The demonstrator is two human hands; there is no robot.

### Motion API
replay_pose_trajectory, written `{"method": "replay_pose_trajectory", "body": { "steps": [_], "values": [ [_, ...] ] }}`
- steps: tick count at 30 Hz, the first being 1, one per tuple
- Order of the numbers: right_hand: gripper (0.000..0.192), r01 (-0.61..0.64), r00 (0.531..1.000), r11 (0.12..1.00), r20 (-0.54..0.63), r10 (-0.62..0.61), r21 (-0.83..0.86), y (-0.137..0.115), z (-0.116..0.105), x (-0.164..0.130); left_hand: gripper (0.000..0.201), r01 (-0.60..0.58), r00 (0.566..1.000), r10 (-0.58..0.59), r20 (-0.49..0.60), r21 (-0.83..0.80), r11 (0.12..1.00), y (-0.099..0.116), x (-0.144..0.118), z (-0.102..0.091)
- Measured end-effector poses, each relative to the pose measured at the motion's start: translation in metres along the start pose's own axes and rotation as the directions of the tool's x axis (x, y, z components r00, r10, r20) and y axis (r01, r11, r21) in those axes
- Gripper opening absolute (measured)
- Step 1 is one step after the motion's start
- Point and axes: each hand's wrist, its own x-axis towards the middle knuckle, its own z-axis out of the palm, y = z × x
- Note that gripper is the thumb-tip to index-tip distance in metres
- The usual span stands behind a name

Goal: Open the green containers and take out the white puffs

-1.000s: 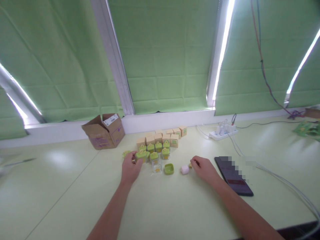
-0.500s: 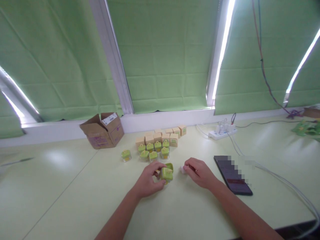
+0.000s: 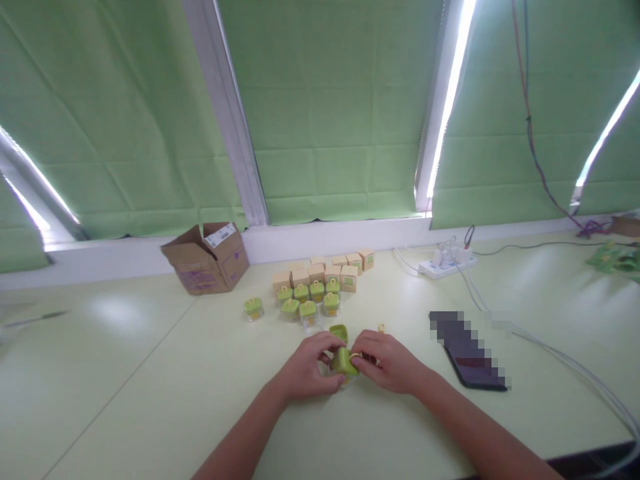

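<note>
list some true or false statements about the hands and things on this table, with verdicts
1. The left hand holds a green-lidded container. True.
2. The right hand rests on the phone. False: it is at the container's lid, and the phone lies apart to its right.
3. The cardboard box has raised flaps. True.
4. The power strip has nothing plugged in. False: plugs are in it.

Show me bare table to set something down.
Free: table left of the left forearm; between it and the right forearm; between jars and power strip. Crowded: among jars and boxes, and between left hand and right hand.
</note>
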Motion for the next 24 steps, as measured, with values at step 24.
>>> {"method": "replay_pose_trajectory", "body": {
  "steps": [24],
  "values": [
    [0.011,-0.019,0.999,0.998,0.031,0.018,0.052,-0.0014,0.0045,0.0003,0.041,0.026,1.000,-0.027,0.013,0.034,0.999,0.0022,0.0008,0.0001]
  ]
}}
